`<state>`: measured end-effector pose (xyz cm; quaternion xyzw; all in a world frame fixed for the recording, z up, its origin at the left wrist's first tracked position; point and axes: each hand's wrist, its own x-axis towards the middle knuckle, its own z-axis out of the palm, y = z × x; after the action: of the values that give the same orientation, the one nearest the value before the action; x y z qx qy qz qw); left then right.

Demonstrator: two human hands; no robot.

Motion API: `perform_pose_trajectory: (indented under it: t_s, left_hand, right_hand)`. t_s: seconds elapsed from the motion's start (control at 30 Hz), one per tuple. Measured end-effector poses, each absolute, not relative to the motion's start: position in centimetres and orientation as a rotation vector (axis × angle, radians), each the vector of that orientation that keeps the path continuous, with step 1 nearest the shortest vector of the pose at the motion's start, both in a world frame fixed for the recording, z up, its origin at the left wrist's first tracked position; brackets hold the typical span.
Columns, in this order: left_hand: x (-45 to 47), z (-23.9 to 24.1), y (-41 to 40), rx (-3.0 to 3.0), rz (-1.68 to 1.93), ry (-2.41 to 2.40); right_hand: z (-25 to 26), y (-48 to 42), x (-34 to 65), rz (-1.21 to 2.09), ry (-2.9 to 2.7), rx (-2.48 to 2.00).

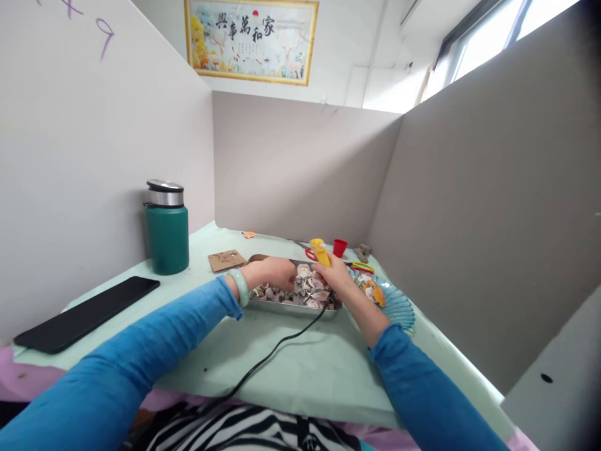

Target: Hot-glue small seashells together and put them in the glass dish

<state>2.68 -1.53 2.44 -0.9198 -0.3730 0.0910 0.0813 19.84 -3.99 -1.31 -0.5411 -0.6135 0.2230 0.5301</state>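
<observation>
My right hand point(339, 275) is wrapped round a yellow hot glue gun point(320, 252), held over the right part of a metal tray point(282, 307). Its black cord point(277, 346) runs down across the cloth toward my lap. Seashells point(315, 289) and small stones fill much of the tray. Over the tray's middle, my left hand point(275, 274) has its fingers bent together, pointing down among the shells; what they pinch, if anything, is hidden. A pale green bangle point(240, 287) circles that wrist. Right of my right hand lies a blue shell-shaped dish point(399, 304) holding colourful shells point(370, 289).
A green flask point(168, 235) and a long black flat object point(89, 313) stand at the left. Behind the tray are a brown card point(226, 260), a red cup point(340, 248), and yellow-handled pliers point(360, 267). Grey partitions point(300, 169) enclose the table on three sides.
</observation>
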Motion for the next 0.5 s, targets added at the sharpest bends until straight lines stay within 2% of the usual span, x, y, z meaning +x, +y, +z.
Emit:
perform_pose_trajectory:
  t_s: [0.17,0.37,0.5]
  left_hand:
    - [3.0,0.8,-1.5,-2.791,0.274,-1.159]
    - [3.0,1.7,-0.9,-2.642,0.319,-1.273]
    - [4.9,1.6,-0.2,-2.68,0.227,-1.134]
  right_hand:
    - [-1.3,-3.8,20.8,0.044,-1.764,-1.581]
    - [-1.0,-3.8,21.1,-0.066,-1.82,-1.791]
    - [-1.0,-3.6,21.4,-0.104,-1.785,-1.806]
